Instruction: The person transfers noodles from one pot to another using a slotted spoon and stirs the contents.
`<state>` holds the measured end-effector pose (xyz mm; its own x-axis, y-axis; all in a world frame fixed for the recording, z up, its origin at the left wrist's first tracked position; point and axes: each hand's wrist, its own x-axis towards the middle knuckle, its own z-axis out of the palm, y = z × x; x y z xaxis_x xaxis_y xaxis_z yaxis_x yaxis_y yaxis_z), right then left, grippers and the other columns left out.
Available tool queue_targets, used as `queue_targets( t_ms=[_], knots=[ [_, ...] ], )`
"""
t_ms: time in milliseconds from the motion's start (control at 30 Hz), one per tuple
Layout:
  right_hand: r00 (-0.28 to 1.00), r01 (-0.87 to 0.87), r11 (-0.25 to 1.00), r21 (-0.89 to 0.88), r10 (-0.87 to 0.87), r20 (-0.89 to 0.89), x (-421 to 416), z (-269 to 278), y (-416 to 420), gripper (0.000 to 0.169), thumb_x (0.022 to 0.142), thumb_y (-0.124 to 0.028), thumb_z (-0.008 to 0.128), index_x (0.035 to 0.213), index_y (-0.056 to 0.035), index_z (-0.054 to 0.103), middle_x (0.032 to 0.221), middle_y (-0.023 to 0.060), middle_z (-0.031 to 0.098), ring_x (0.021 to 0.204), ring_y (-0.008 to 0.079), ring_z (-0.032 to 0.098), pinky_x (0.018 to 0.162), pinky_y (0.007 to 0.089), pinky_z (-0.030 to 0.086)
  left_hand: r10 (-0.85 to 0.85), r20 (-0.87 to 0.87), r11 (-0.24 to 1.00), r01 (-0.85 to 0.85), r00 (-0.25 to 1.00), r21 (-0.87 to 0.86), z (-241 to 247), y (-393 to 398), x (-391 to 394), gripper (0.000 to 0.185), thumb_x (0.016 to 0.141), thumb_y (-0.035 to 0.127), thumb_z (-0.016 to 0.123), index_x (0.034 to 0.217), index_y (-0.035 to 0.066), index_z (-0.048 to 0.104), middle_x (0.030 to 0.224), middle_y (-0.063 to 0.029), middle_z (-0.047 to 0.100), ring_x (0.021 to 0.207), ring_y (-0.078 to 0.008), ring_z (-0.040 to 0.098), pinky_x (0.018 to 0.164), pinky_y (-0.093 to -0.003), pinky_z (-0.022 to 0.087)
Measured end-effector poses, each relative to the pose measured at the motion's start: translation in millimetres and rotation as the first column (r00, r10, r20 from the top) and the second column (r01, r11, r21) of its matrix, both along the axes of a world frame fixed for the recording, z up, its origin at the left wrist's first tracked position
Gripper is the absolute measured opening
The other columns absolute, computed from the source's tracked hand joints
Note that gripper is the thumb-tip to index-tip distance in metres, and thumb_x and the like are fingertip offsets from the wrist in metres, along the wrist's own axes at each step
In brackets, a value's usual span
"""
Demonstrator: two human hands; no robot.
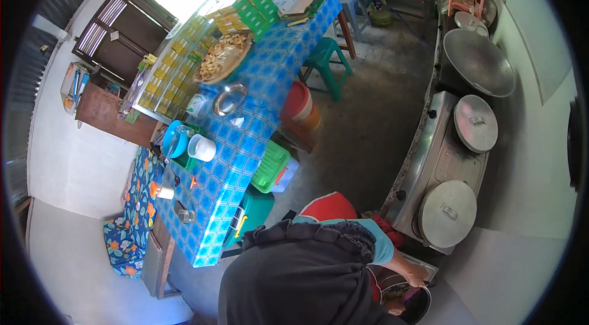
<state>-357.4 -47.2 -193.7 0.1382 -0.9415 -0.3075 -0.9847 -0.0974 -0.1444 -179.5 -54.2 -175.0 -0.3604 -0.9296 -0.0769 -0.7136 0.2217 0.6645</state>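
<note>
My black ruffled head covering and teal sleeve fill the lower middle of the view. What looks like my left hand (416, 275) reaches to the lower right, its fingers curled over the edge of a round dark vessel (429, 299) with a bright rim. Lower down, what looks like my right hand (395, 307) is at the inside of that vessel, partly hidden by the black cloth; whether it grips anything is unclear. Between the hands is a purple-pink item (408, 295), too blurred to name. A metal tray or plate (425, 266) lies just behind the left hand.
Along the right wall stand a metal gas stove (439, 159), round lidded pots (448, 212) and a large wok (478, 62). Opposite, a table with a blue checked cloth (239, 150) bears a basket of pastries (225, 55) and stacked boxes (253, 9). A green stool (324, 60) stands beyond.
</note>
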Motion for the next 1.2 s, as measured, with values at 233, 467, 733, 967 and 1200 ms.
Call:
queue_targets(
  t_ms=[233, 467, 733, 967, 1200],
  knots=[
    [0.982, 0.186, 0.982, -0.012, -0.186, -0.033, 17.6, 17.9, 42.0, 0.033, 0.081, -0.035, 0.064, 0.075, -0.0035, 0.068, 0.072, 0.0173, 0.067, 0.064, 0.0305, 0.067, 0.053, 0.0412, 0.050, 0.003, -0.475, 0.989, -0.073, 0.880, -0.129, 9.0, 22.3, 31.3, 0.015, 0.069, 0.022, 0.059, 0.070, 0.008, 0.065, 0.067, -0.0143, 0.062, 0.060, -0.0271, 0.059, 0.054, -0.0388, 0.048],
    [0.841, 0.535, 0.843, 0.061, -0.538, 0.063, 31.6, 42.4, 14.1, 0.025, 0.072, -0.019, 0.064, 0.080, 0.0043, 0.069, 0.086, 0.0283, 0.065, 0.084, 0.0426, 0.065, 0.075, 0.0472, 0.053, 0.317, -0.386, 0.908, -0.159, 0.866, 0.388, 36.3, 1.6, 44.2, 0.035, 0.090, 0.027, 0.048, 0.079, -0.003, 0.060, 0.073, -0.0228, 0.061, 0.077, -0.0405, 0.061, 0.069, -0.0470, 0.046],
    [0.848, 0.510, 0.858, 0.062, -0.513, 0.132, 20.1, 44.8, 26.6, 0.020, 0.072, -0.012, 0.063, 0.080, 0.0061, 0.067, 0.082, 0.0287, 0.064, 0.081, 0.0437, 0.064, 0.073, 0.0484, 0.052, 0.331, -0.421, 0.905, -0.157, 0.844, 0.396, 22.1, 11.9, 38.6, 0.040, 0.092, 0.033, 0.046, 0.077, 0.000, 0.060, 0.072, -0.0201, 0.062, 0.074, -0.0397, 0.060, 0.067, -0.0458, 0.045],
    [0.862, 0.491, 0.871, 0.031, -0.490, 0.131, 21.8, 28.1, 26.7, 0.019, 0.072, -0.011, 0.062, 0.081, 0.0048, 0.068, 0.082, 0.0289, 0.064, 0.079, 0.0440, 0.064, 0.071, 0.0481, 0.053, 0.305, -0.385, 0.919, -0.162, 0.871, 0.360, 25.2, 10.4, 42.2, 0.041, 0.092, 0.035, 0.046, 0.076, 0.000, 0.061, 0.071, -0.0186, 0.062, 0.073, -0.0379, 0.061, 0.067, -0.0452, 0.045],
    [0.870, 0.475, 0.879, 0.032, -0.475, 0.135, 21.2, 29.0, 25.5, 0.017, 0.072, -0.009, 0.061, 0.079, 0.0049, 0.067, 0.082, 0.0288, 0.064, 0.079, 0.0436, 0.065, 0.070, 0.0482, 0.053, 0.328, -0.369, 0.896, -0.162, 0.870, 0.414, 34.2, 7.8, 40.3, 0.038, 0.091, 0.032, 0.047, 0.076, 0.000, 0.061, 0.071, -0.0178, 0.062, 0.072, -0.0373, 0.061, 0.066, -0.0442, 0.045]
  ],
)
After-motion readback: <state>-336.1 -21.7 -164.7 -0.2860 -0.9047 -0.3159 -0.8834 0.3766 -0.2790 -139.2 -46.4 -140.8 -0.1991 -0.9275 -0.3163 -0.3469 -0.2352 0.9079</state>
